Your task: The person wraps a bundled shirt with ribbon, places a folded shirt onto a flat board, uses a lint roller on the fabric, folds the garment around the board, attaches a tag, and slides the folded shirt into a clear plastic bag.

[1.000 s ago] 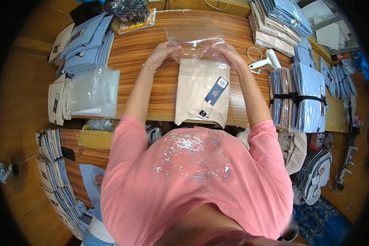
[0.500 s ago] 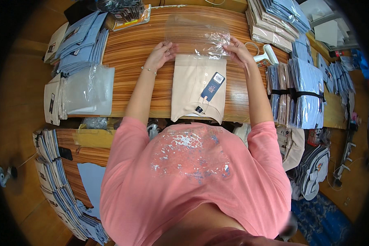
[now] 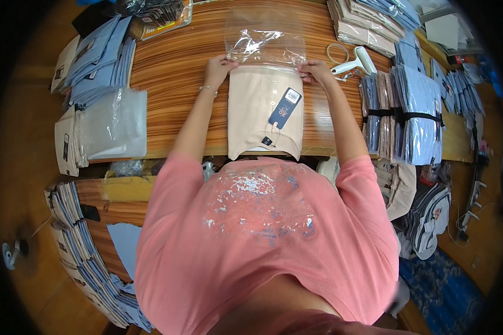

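Wooden striped-grain table point(image 3: 173, 72) fills the upper part of the view, crowded at the edges with garment stock. Person in a pink t-shirt point(image 3: 262, 240) leans over it, both forearms reaching forward. Centre of the table: a folded beige shirt point(image 3: 257, 111) lying flat, near edge right at the table's near rim, with a dark blue hang tag point(image 3: 285, 108) on its right half. At the shirt's far end sits a clear plastic bag point(image 3: 265, 42), flat on the wood, its mouth meeting the shirt's top edge. Left hand point(image 3: 219, 66) is at the top left corner of the shirt, fingers curled and pinching at the bag mouth or shirt edge there; cannot tell which of the two it grips. Right hand point(image 3: 315, 71) mirrors it at the top right corner, fingers closed down on the same seam between bag and shirt. Thin bracelet on the left wrist. Just right of the right hand: a white tagging gun point(image 3: 356, 62) and a loop of rubber band point(image 3: 336, 53). Far right: strapped bundle of blue and beige folded shirts point(image 3: 408, 114). Left side: stack of bagged garments point(image 3: 109, 125), and above it a pile of blue folded shirts point(image 3: 98, 53). Lower left, on a lower surface: fanned rows of more packed shirts point(image 3: 72, 245).
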Action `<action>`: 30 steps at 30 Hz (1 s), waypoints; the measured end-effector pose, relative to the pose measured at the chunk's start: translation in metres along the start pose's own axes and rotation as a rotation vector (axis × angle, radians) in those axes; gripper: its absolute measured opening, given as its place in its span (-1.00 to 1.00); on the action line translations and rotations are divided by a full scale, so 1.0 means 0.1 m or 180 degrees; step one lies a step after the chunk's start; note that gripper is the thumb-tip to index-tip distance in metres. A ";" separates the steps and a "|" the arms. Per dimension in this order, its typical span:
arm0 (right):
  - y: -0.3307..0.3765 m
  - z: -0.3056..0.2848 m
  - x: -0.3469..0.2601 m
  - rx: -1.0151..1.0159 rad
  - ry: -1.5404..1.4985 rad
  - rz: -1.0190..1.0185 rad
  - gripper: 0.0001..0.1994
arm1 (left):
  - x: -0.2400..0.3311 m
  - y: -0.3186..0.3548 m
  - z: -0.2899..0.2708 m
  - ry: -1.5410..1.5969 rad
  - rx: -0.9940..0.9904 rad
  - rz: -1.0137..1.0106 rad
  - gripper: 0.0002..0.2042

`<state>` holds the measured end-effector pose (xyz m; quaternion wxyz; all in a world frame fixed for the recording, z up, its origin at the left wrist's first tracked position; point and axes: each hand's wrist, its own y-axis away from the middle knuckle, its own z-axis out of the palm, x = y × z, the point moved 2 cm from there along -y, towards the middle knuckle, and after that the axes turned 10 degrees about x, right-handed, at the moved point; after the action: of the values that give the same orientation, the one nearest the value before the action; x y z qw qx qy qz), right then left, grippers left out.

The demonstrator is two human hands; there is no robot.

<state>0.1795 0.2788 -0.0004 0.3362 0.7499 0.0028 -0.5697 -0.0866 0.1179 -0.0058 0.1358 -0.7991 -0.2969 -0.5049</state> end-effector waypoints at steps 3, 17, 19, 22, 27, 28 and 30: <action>-0.31 -0.04 0.16 0.0166 0.0041 -0.0034 -0.97 | -0.01 -0.10 0.16 -0.0587 0.0206 0.0350 -0.79; -0.49 -0.12 0.11 -0.0817 0.0636 0.0304 -0.84 | -0.29 -0.35 0.06 0.0842 -0.0984 -0.0240 -0.77; -0.40 -0.21 0.10 -0.0965 0.0571 0.0280 -0.82 | -0.20 -0.29 -0.02 0.0486 -0.1439 -0.0662 -0.73; -0.38 -0.26 0.11 -0.1135 0.0654 0.0148 -0.81 | -0.07 -0.19 -0.09 0.0304 -0.1665 -0.0791 -0.64; -0.32 -0.25 0.10 -0.1397 0.0922 0.0291 -0.80 | -0.10 -0.11 -0.10 0.0184 -0.2033 -0.0821 -0.59; -0.29 -0.26 0.15 -0.1497 0.0892 0.0318 -0.79 | -0.13 -0.06 -0.10 0.0160 -0.2072 -0.0869 -0.60; -0.24 -0.29 0.28 -0.1691 0.0824 0.0377 -0.78 | -0.19 -0.01 -0.09 0.0206 -0.2234 -0.0955 -0.61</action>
<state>0.2046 0.3011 -0.0328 0.5502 0.7010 0.1508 -0.4280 -0.1000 0.1075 -0.0184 -0.2122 -0.7283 -0.2151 -0.6151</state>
